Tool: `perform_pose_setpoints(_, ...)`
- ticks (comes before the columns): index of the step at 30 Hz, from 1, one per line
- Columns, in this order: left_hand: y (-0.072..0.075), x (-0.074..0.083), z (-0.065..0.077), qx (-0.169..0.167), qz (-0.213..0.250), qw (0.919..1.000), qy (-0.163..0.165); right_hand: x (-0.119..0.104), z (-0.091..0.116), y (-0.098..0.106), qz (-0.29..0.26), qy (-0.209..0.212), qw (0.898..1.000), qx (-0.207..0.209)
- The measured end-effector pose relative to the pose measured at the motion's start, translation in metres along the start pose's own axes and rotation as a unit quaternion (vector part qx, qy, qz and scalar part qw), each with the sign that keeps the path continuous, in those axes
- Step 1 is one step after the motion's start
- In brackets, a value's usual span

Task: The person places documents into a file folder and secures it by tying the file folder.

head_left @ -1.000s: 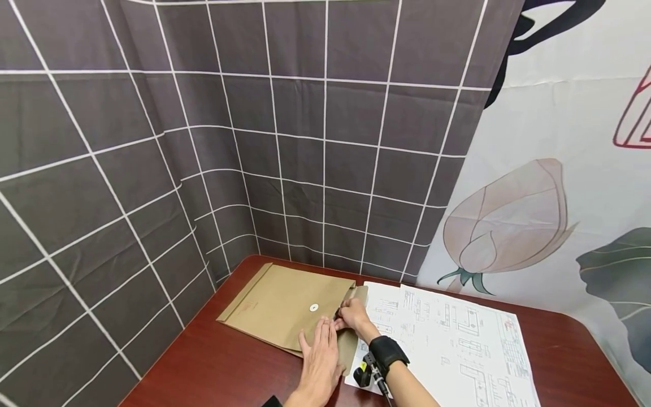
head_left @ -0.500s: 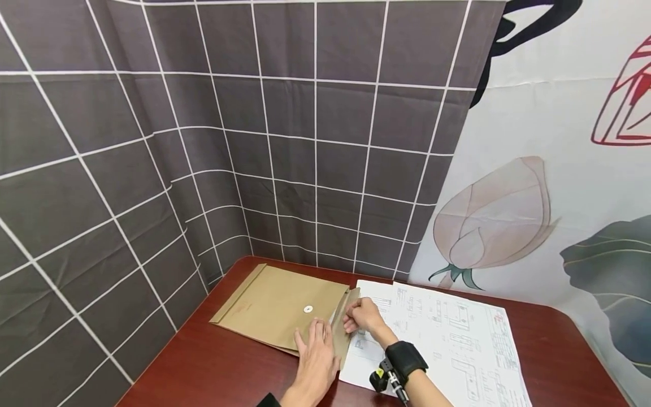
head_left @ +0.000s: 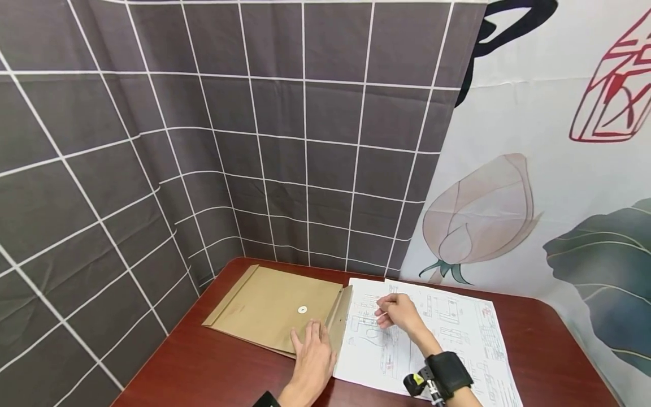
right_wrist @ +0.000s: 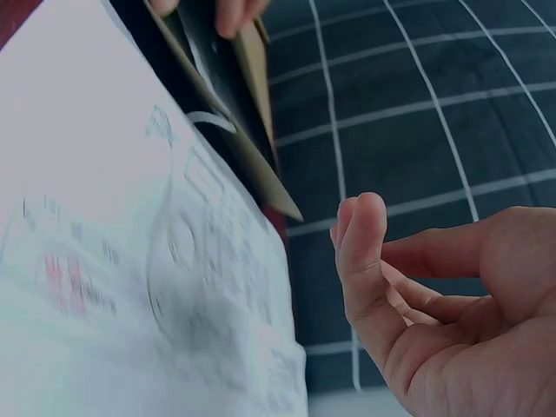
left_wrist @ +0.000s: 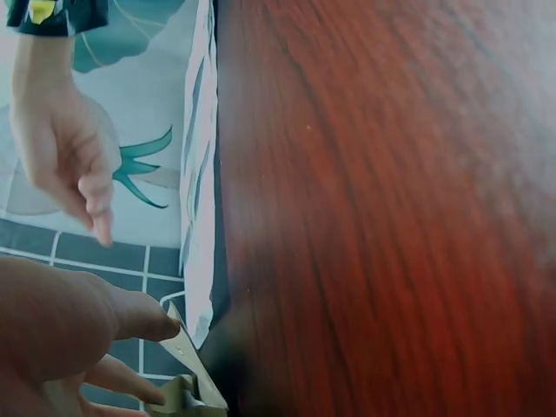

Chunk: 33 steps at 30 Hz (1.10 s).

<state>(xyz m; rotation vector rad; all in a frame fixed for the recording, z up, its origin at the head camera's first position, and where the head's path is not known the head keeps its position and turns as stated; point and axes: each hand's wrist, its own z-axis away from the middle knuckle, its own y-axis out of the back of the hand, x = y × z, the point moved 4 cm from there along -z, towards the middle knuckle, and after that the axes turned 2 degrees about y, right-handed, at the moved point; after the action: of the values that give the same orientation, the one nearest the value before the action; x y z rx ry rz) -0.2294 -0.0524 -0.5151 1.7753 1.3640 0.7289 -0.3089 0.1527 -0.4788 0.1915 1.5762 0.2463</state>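
A brown kraft paper envelope point(head_left: 277, 299) with a white button lies on the table, its flap point(head_left: 338, 322) folded out to the right. My left hand point(head_left: 312, 356) rests on the envelope beside its mouth, fingers spread; in the left wrist view the thumb point(left_wrist: 143, 317) touches the flap. A gap shows in the envelope's mouth in the right wrist view, with left fingertips point(right_wrist: 230, 13) at it. My right hand point(head_left: 399, 312) is over the printed drawing sheets point(head_left: 432, 339), fingers loosely bent, with nothing held.
The reddish-brown table point(head_left: 203, 362) meets a dark grid-patterned cloth point(head_left: 274, 169) behind and at the left. A white cloth with a flower print point(head_left: 478, 215) hangs at the right. The sheets overlap and lie right against the flap.
My right hand has moved right, away from the envelope's mouth, and is now over the sheets. The left hand stays at the envelope. The head view has turned slightly right.
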Motion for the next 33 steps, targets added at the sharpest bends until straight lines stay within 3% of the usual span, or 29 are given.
perform_pose_setpoints(7,0.004,0.01,-0.006,0.003,0.038,0.9993,-0.001,0.005,0.014,0.051,0.027,-0.013,0.999,0.039)
perform_pose_setpoints(11,0.009,0.025,-0.017,0.023,0.079,0.9966,-0.008,0.029,0.01,0.092,0.053,0.009,0.996,0.065)
perform_pose_setpoints(15,0.014,0.049,-0.03,0.02,0.126,0.991,-0.039,0.061,0.004,0.137,0.11,0.032,0.987,0.116)
perform_pose_setpoints(17,0.014,0.062,-0.036,-0.001,0.147,0.9877,-0.053,0.06,0.012,0.152,0.146,0.016,0.977,0.156)
perform_pose_setpoints(21,0.01,0.087,-0.043,-0.061,0.178,0.9799,-0.066,0.039,0.041,0.169,0.189,-0.013,0.963,0.194)
perform_pose_setpoints(25,0.001,0.105,-0.049,-0.094,0.19,0.9751,-0.066,0.022,0.067,0.18,0.223,-0.036,0.955,0.191)
perform_pose_setpoints(29,-0.009,0.117,-0.056,-0.097,0.183,0.9767,-0.056,0.03,0.076,0.195,0.277,-0.068,0.939,0.19)
perform_pose_setpoints(33,-0.02,0.127,-0.063,-0.11,0.173,0.9781,-0.039,0.05,0.079,0.202,0.332,-0.111,0.924,0.153)
